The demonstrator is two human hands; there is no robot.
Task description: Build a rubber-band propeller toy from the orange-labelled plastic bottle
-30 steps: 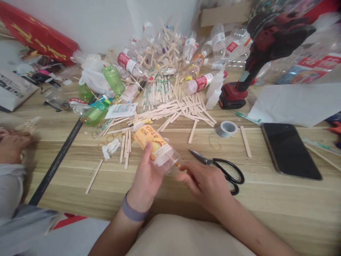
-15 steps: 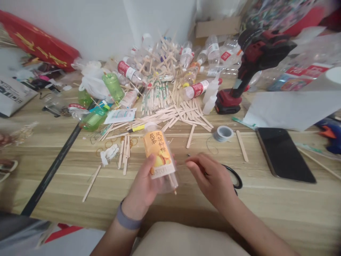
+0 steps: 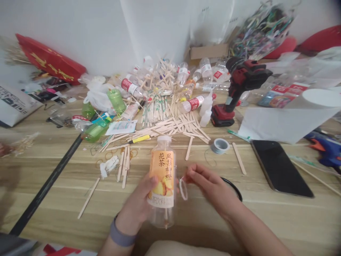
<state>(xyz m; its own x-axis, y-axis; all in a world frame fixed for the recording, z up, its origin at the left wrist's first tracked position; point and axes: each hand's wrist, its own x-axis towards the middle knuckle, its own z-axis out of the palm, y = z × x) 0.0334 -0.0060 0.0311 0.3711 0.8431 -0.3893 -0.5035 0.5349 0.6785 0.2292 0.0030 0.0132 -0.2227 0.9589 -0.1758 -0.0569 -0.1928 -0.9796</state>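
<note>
My left hand (image 3: 142, 195) is wrapped round a clear plastic drink bottle (image 3: 162, 185) with an orange fruit label and a white cap. The bottle stands nearly upright, its label towards me. Low in it a thin wooden stick (image 3: 166, 217) shows through the plastic; whether it lies inside or behind, I cannot tell. Just right of the bottle, my right hand (image 3: 209, 186) pinches a small whitish loop (image 3: 183, 189) that dangles from thumb and forefinger. Its material is blurred. A black curved handle (image 3: 236, 186) lies on the table, partly hidden by my right hand.
Flat wooden sticks (image 3: 176, 126) are heaped beyond the bottle, with several plastic bottles (image 3: 131, 88) behind. To the right are a roll of grey tape (image 3: 220, 145), a phone (image 3: 281, 169), a red cordless drill (image 3: 231, 92) and a blue glue gun (image 3: 326, 144). A yellow-handled cutter (image 3: 140, 139) lies nearer.
The bottle has turned from leaning to nearly upright. The whitish loop now hangs visibly from my right fingers beside it. The whole view has shifted, with more wall showing.
</note>
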